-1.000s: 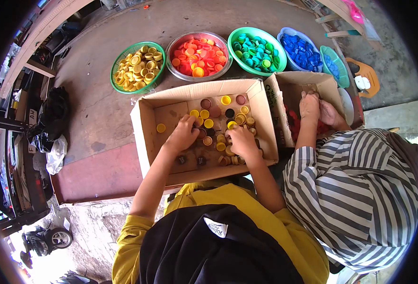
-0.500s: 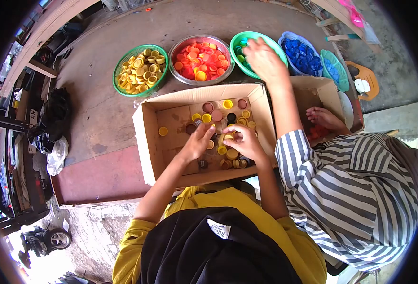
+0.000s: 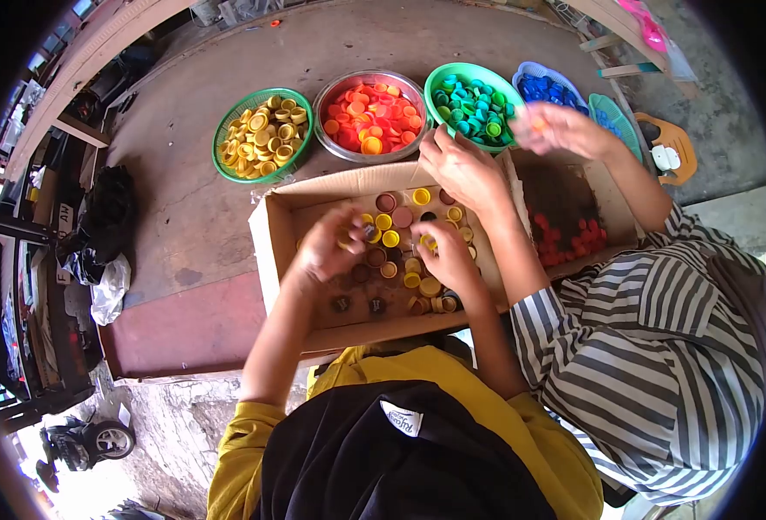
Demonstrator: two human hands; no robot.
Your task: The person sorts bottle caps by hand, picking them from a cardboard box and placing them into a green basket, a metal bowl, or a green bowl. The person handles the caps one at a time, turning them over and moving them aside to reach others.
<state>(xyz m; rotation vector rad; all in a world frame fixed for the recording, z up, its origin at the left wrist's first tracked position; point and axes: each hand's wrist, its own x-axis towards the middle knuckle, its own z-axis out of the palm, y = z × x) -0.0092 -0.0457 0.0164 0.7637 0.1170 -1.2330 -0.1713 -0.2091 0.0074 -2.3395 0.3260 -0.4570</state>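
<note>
My left hand (image 3: 320, 247), smeared by motion, is raised over the left part of a cardboard box (image 3: 266, 260). Its fingers are curled, with a bit of yellow bottle cap (image 3: 344, 237) showing among them. Over the middle of the box, my right hand (image 3: 452, 260) pinches a yellow bottle cap (image 3: 429, 243) between thumb and fingers. Below lie loose caps: yellow ones (image 3: 390, 238), brownish ones (image 3: 402, 217), and a black one (image 3: 377, 306). More caps are bunched near the front right, partly hidden by my right forearm.
Behind the box stand a green basket of yellow caps (image 3: 220, 156), a metal bowl of red-orange caps (image 3: 320, 87), a green basin (image 3: 435, 78) and a blue basket (image 3: 526, 71). A striped-sleeved co-worker's hands (image 3: 465, 169) reach across from the right, above a second box (image 3: 612, 195) with red caps.
My left hand has moved left, away from the middle caps; my right hand stays near its place. The co-worker's one hand left the green basin, while the other rose from the second box.
</note>
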